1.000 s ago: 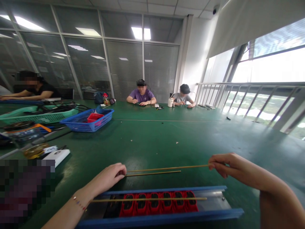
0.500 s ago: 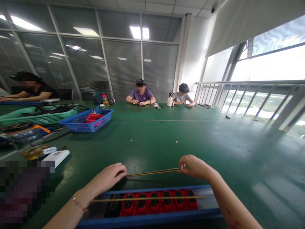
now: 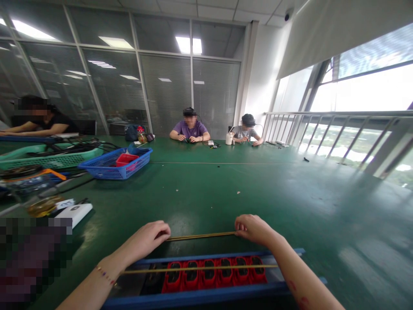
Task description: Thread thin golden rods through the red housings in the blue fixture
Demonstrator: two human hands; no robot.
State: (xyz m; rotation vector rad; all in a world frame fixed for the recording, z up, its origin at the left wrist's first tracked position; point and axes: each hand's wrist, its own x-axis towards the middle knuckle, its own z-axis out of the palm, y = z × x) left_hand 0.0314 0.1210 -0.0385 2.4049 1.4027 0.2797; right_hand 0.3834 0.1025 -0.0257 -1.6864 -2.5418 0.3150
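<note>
A pair of thin yellow-brown strands, like a stretched rubber band (image 3: pixel 203 236), runs between my hands above the green table. My left hand (image 3: pixel 153 237), fingers curled together, pinches its left end. At the other end my right hand (image 3: pixel 253 228) is closed on it, thumb and fingers pressed together. Nearer to me lies a long tray with blue side rails (image 3: pixel 200 297). Inside it sits a row of several red holders (image 3: pixel 190 282) with black parts in them. Another yellow-brown strand (image 3: pixel 216 268) runs lengthwise across these holders; my forearms hide its ends.
A blue basket (image 3: pixel 109 173) with a red box and a green basket (image 3: pixel 64 162) stand at the left. Closer are a glass jar (image 3: pixel 30 187) and a white device (image 3: pixel 79 214). Two people sit at the far side, another person (image 3: pixel 53 122) at the far left.
My right hand has moved slightly left and down, so the strands between my hands span a bit less. My left hand has barely moved.
</note>
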